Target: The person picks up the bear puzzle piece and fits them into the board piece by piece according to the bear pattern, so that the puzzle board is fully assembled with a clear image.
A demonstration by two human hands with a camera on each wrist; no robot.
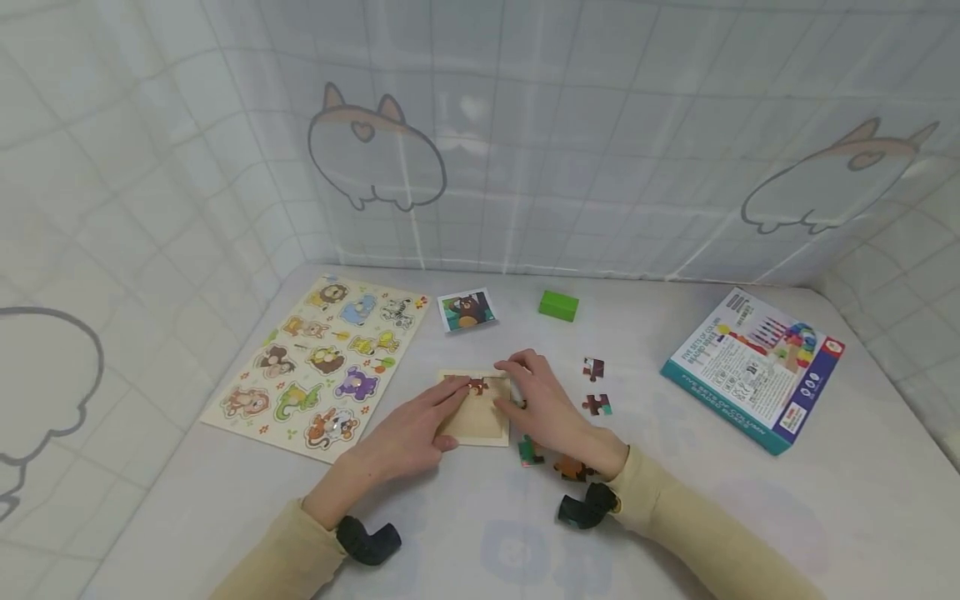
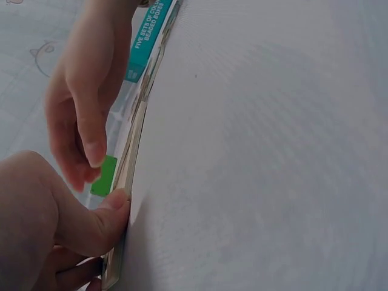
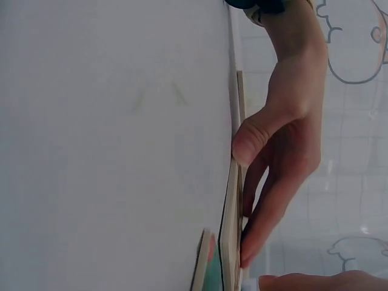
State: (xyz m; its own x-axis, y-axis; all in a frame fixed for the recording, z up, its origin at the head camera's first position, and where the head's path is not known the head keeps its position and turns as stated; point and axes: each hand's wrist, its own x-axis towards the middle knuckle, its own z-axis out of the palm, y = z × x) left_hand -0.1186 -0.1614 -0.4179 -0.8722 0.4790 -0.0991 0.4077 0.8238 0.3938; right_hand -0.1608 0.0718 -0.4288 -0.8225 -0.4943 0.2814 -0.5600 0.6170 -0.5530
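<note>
One shallow, square tray [image 1: 486, 423] of pale wood lies on the smooth, whitish desk [image 1: 465, 517]: the left hand [image 1: 412, 429] rests over its left side, fingers extended, thumb against the near edge; the right hand [image 1: 547, 412] arches at the right rim, thumb and forefinger apart, though whether it touches the wood cannot be told. A knobbed brown jigsaw piece [image 1: 477, 386] lies at the tray's far side, near the left fingertips; loose interlocking pieces [image 1: 597, 405] lie beside the right hand and wrist. Beyond, a bear card [image 1: 467, 310] and an oblong green block [image 1: 558, 305]; at left, a thin board [image 1: 300, 375] of animal shapes; at right, a teal-sided carton [image 1: 753, 367]
</note>
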